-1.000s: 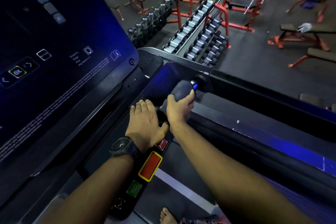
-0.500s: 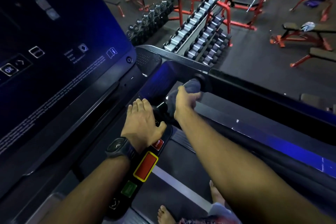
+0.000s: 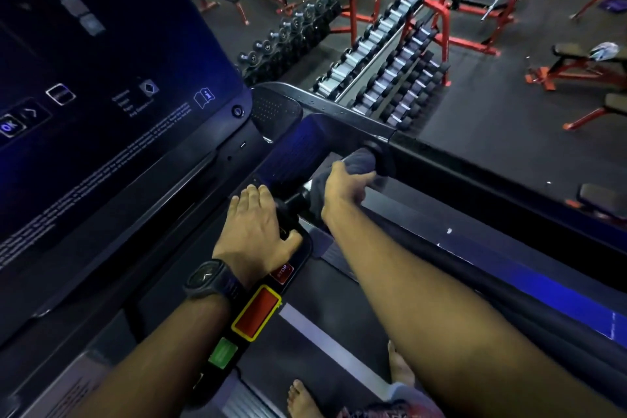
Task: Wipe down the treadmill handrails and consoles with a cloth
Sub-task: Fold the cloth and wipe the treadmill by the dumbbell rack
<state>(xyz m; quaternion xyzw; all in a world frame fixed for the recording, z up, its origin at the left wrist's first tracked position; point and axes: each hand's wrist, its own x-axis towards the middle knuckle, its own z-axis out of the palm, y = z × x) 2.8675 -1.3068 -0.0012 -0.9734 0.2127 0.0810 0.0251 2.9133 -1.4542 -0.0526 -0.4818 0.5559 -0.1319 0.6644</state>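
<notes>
A dark grey cloth (image 3: 357, 159) is wrapped around the short black handrail bar (image 3: 294, 201) at the treadmill's front right, close to where the bar meets the side rail (image 3: 475, 180). My right hand (image 3: 343, 186) grips the cloth around that bar. My left hand (image 3: 255, 228) rests flat with straight fingers on the control strip (image 3: 261, 312), just left of the bar, a watch on its wrist. The big dark console screen (image 3: 101, 85) fills the left.
The control strip carries a red stop button (image 3: 257, 313) and a green button (image 3: 222, 353). My bare feet (image 3: 300, 399) stand on the treadmill belt (image 3: 305, 343). Beyond the frame are dumbbell racks (image 3: 383, 54), red weight frames and benches (image 3: 583, 64).
My right hand has slid the cloth along the bar, away from me toward the side rail joint. My left hand has stayed in place on the control strip.
</notes>
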